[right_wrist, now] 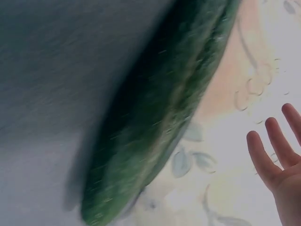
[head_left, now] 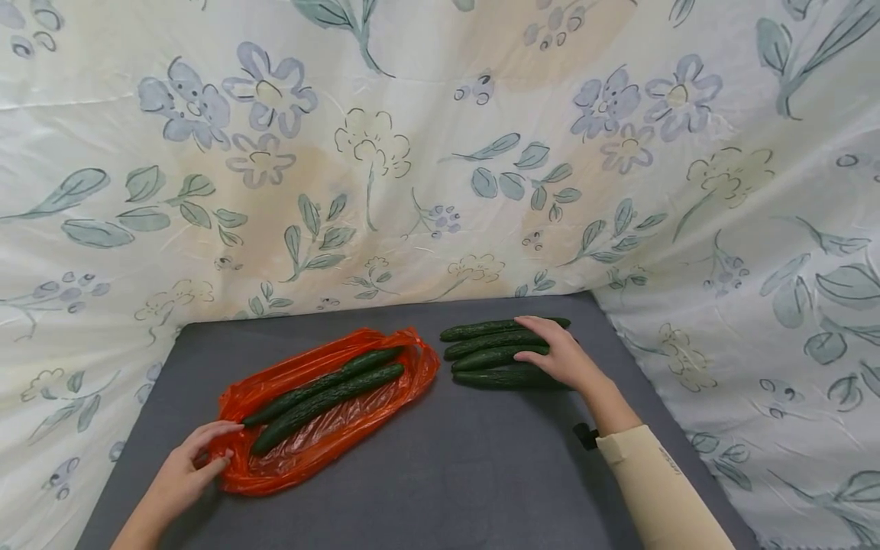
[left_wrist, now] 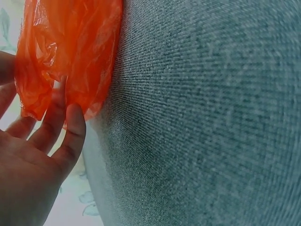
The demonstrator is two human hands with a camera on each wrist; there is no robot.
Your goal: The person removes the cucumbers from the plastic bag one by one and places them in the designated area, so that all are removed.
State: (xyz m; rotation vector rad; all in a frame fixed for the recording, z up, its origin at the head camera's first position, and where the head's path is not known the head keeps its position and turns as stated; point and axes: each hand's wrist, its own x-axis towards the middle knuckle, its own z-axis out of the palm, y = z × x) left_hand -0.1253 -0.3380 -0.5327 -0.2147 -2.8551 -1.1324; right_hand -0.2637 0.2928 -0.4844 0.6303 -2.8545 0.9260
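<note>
An orange-red plastic bag [head_left: 330,451] lies spread on the table, with two dark green cucumbers [head_left: 330,401] side by side on it. At its near left end my left hand [head_left: 180,467] holds the film between thumb and fingers; the left wrist view shows those fingers [left_wrist: 55,106] bent against the crinkled bag [left_wrist: 70,52]. Several more cucumbers [head_left: 481,355] lie in a row at the back right. Over their right ends is my right hand [head_left: 565,355], thumb and fingers apart. In the right wrist view its fingers [right_wrist: 263,155] are spread beside a cucumber [right_wrist: 155,113], gripping nothing.
A dark grey cloth covers the table [head_left: 440,473]. Flower-printed fabric [head_left: 412,153] hangs behind it and along both sides. A small black object [head_left: 586,436] sits at my right wrist, by the beige sleeve [head_left: 660,489].
</note>
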